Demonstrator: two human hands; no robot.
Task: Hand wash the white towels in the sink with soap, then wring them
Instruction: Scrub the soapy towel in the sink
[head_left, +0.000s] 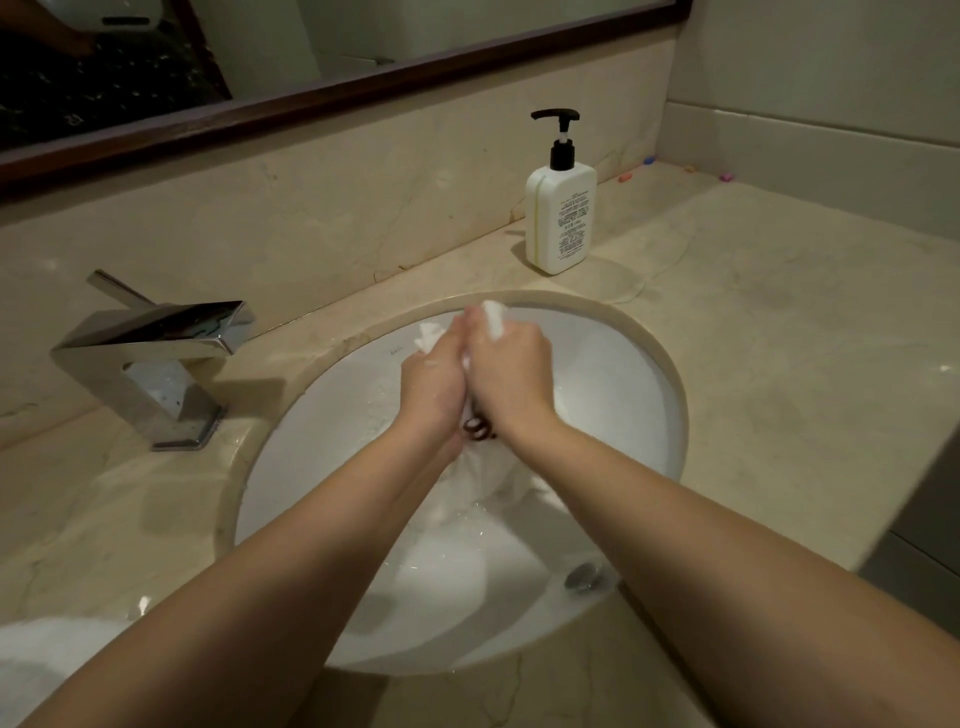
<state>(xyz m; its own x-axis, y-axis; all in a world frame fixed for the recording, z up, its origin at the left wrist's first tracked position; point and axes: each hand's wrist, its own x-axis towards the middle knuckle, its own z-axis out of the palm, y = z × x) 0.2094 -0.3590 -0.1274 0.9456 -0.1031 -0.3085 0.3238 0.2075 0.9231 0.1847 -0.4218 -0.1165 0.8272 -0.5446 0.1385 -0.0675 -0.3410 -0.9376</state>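
A wet white towel (483, 483) hangs over the white sink bowl (623, 395), bunched between both hands. My left hand (434, 384) and my right hand (509, 374) are pressed side by side and each grips the towel. Towel ends poke out above the fingers. The lower part of the towel trails down into the bowl. A white soap bottle (560, 213) with a black pump stands on the counter behind the sink, apart from the hands. A second white towel (47, 654) lies on the counter at the lower left.
A square chrome faucet (156, 353) stands left of the sink. The metal drain (582, 576) sits at the bowl's near right. A beige marble counter (779, 364) surrounds the bowl, with small coloured bits (649, 160) by the back wall. A mirror hangs above.
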